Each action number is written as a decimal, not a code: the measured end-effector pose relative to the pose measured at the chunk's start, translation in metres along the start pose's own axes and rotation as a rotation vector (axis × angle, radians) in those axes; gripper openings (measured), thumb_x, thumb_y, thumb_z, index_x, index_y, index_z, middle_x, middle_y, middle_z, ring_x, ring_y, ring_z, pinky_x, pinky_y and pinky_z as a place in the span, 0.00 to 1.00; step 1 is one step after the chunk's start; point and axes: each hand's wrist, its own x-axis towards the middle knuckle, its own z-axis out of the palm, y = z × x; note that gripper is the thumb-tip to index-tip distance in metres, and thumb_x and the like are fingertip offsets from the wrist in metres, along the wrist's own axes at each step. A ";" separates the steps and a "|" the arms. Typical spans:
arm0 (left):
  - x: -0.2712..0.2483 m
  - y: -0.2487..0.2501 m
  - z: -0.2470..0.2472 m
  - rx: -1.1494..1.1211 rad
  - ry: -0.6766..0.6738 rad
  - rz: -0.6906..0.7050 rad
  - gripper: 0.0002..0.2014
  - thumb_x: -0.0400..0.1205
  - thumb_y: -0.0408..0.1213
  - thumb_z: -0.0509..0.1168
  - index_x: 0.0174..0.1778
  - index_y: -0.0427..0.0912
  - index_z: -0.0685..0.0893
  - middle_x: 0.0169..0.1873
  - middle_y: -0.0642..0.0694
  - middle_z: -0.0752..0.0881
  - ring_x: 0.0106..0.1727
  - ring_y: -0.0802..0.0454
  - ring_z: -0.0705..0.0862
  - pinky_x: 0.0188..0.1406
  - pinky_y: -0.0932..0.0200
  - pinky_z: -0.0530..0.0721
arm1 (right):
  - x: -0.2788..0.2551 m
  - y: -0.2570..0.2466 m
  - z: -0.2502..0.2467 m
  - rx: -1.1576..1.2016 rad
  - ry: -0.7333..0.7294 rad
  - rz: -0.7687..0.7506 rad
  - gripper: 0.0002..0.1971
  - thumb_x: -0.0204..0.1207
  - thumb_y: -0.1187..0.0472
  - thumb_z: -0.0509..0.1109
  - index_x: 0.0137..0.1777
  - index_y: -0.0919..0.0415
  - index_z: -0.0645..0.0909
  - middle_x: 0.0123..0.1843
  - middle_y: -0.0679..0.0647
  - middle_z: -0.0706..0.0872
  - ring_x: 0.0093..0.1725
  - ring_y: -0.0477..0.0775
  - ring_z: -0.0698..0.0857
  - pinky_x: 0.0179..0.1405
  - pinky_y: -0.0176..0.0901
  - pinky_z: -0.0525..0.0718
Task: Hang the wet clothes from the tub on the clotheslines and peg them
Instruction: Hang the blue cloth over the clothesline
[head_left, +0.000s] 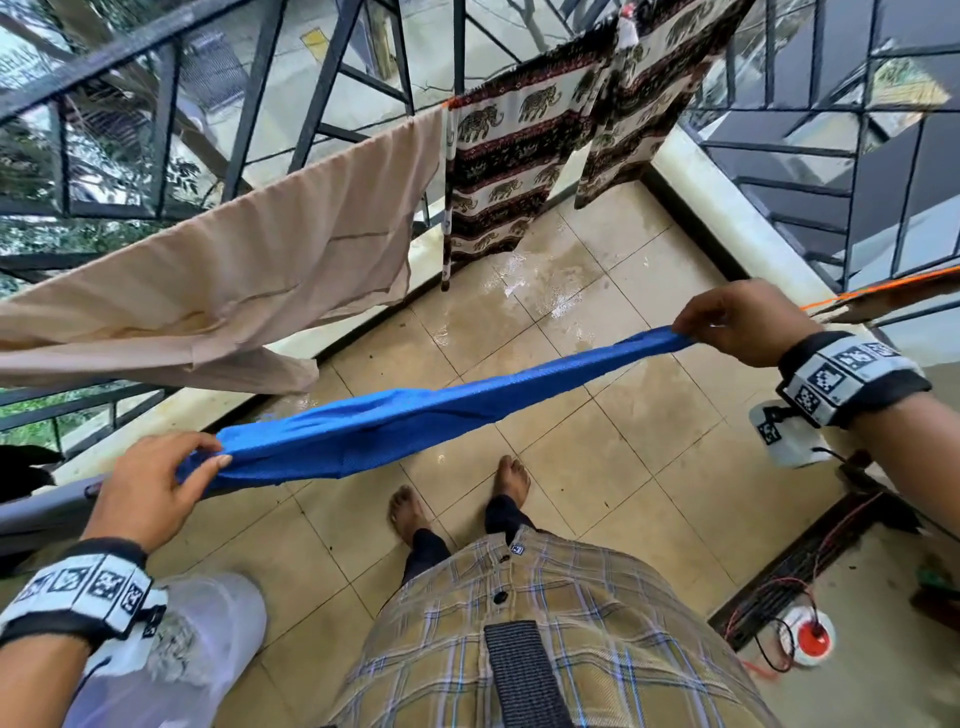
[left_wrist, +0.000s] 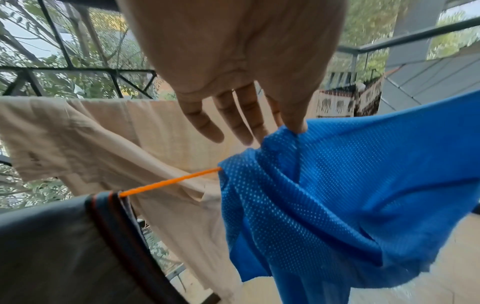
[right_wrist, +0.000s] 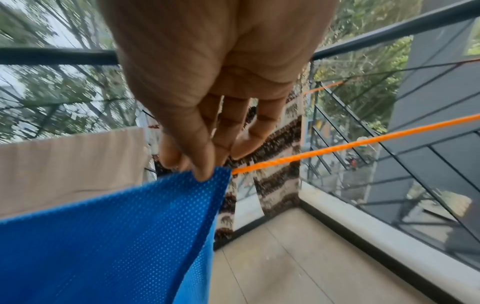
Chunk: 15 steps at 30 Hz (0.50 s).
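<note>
Our checked shirt (head_left: 519, 639) fills the bottom of the head view, nearest to the camera, and our 2 bare feet stand on wet floor tiles (head_left: 597, 467). On the far line hang the largest pieces, a beige cloth (head_left: 249, 270) and a garment with elephant print (head_left: 524, 156). In front of them we hold the blue mesh garment (head_left: 415, 415) stretched along the orange clothesline (right_wrist: 337, 150); its top edge lies over this line, between a dark garment (left_wrist: 52, 246) and the free rope.

Our left hand (head_left: 156, 488) pinches 1 end between thumb and forefinger, and its other 3 fingers (left_wrist: 205, 121) are straight and a little spread. Our right hand (head_left: 748, 322) pinches the other end with the thumb and the curled fingers together.

We see no peg on the blue garment. We judge that, if we let go now, the slippery wet mesh may slide off to the heavier side and fall on the dirty wet tiles.
</note>
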 end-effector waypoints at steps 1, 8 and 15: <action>0.000 -0.004 0.006 0.025 -0.050 -0.014 0.12 0.74 0.35 0.79 0.50 0.48 0.85 0.47 0.45 0.89 0.49 0.38 0.86 0.50 0.40 0.81 | 0.001 0.004 0.002 -0.030 -0.053 0.031 0.14 0.70 0.73 0.76 0.47 0.52 0.91 0.35 0.45 0.88 0.37 0.52 0.83 0.45 0.42 0.78; -0.001 -0.008 0.020 0.144 -0.100 -0.030 0.16 0.69 0.25 0.79 0.52 0.42 0.90 0.46 0.42 0.90 0.49 0.34 0.86 0.46 0.36 0.83 | 0.003 0.013 0.012 -0.054 -0.111 0.082 0.17 0.68 0.71 0.77 0.50 0.48 0.91 0.43 0.48 0.90 0.45 0.55 0.86 0.47 0.43 0.80; 0.005 -0.026 -0.007 0.120 -0.056 -0.034 0.12 0.73 0.23 0.71 0.48 0.41 0.90 0.44 0.39 0.90 0.47 0.32 0.86 0.48 0.36 0.82 | 0.003 0.012 -0.001 -0.083 -0.024 0.031 0.09 0.70 0.65 0.81 0.47 0.51 0.92 0.39 0.50 0.89 0.38 0.54 0.81 0.42 0.46 0.79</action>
